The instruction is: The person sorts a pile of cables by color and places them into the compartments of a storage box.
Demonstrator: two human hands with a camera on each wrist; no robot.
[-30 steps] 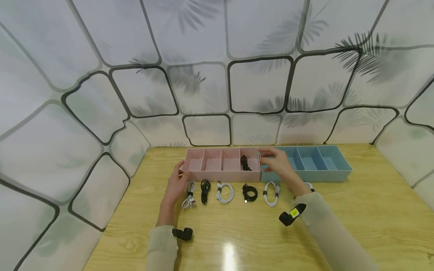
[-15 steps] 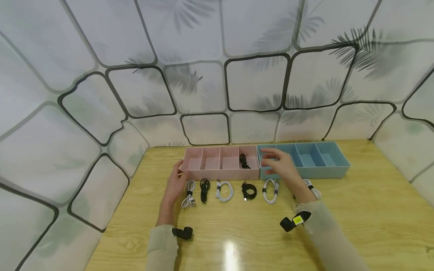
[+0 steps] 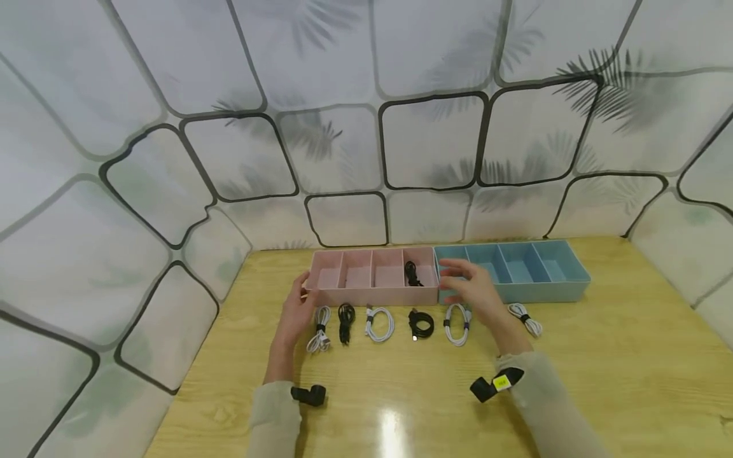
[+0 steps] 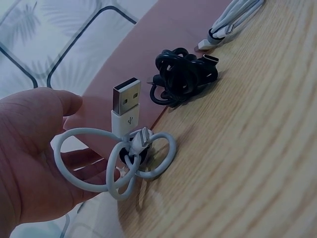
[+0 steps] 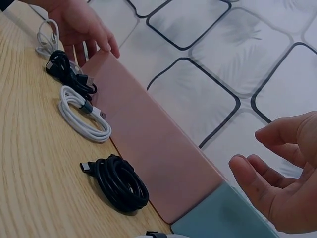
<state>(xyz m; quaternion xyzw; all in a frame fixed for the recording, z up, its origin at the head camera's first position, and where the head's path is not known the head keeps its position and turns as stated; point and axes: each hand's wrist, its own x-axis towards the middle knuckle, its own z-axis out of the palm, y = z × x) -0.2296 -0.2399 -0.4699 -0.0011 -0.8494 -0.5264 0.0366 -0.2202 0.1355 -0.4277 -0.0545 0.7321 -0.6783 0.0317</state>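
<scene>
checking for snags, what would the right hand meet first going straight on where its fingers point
Probably the right end of the pink rectangular four-compartment plastic tray; depth is unclear, so the right hand might pass above it.

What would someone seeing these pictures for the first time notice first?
Probably the pink tray and blue tray, standing end to end at the back of the table, with one black cable inside the pink one's right end. Next, the bundled white and black cables lined up in front. The left hand touches the pink tray's left end; the right hand holds nothing.
</scene>
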